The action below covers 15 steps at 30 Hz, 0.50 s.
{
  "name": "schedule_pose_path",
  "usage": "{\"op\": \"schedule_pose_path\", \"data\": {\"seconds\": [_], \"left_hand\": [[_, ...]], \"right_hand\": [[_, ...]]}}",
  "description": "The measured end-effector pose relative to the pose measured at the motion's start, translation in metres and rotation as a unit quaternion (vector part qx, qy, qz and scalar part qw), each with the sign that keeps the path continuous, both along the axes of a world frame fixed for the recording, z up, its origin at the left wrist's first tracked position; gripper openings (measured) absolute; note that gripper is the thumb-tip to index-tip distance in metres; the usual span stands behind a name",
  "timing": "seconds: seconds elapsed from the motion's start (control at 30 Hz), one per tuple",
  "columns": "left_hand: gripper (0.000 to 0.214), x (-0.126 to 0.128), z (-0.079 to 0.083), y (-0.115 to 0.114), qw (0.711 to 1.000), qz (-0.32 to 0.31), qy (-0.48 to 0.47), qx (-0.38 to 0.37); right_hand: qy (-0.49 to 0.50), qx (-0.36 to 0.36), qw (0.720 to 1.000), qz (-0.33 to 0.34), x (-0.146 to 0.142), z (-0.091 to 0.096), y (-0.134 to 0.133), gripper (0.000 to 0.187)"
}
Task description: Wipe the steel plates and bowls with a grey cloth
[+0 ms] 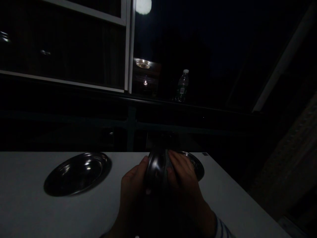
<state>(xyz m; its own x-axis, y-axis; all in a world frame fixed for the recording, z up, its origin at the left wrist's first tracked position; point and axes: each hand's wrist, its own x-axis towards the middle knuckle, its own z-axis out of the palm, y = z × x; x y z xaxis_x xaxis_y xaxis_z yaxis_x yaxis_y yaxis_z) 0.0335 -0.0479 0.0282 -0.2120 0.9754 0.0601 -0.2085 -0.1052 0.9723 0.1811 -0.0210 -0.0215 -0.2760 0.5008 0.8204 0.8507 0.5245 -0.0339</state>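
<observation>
Between my hands, above the white table (104, 211), is a shiny rounded metal bowl (156, 167), tipped on its side. My left hand (132, 186) grips its left side, the thumb along the rim. My right hand (184, 173) is bent around the other side, pressing a dull grey, cloth-like piece (168, 162) against the metal. Darkness hides the underside of the bowl and most of the palms. Behind my right hand lies a metal plate (199, 168), partly covered from view. Another oval-looking metal plate (76, 173) rests on the table to the left.
A clear plastic bottle (182, 86) with a white cap stands on the sill beyond the table. Behind are dark windows with a white frame (128, 46) and lamp reflections. The table's right edge slants toward me.
</observation>
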Motion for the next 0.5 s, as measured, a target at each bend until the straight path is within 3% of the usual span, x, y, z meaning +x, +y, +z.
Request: {"op": "schedule_pose_path", "data": {"seconds": [0.13,0.23,0.37,0.5], "left_hand": [[0.033,-0.005,-0.004,0.007,0.996,-0.009,-0.061,-0.068],[0.034,-0.005,-0.01,0.011,0.994,-0.004,-0.064,-0.089],[0.035,0.001,-0.009,0.007,0.996,-0.022,-0.059,-0.061],[0.037,0.006,-0.004,-0.001,0.998,-0.05,-0.027,-0.033]], "right_hand": [[-0.041,0.112,0.991,0.057,-0.019,-0.01,-0.006,0.031],[-0.072,0.157,0.981,0.087,-0.031,-0.013,-0.012,0.026],[-0.05,0.132,0.989,0.055,-0.02,-0.004,-0.011,0.028],[-0.035,0.056,0.998,0.005,0.0,0.008,-0.007,0.036]]}}
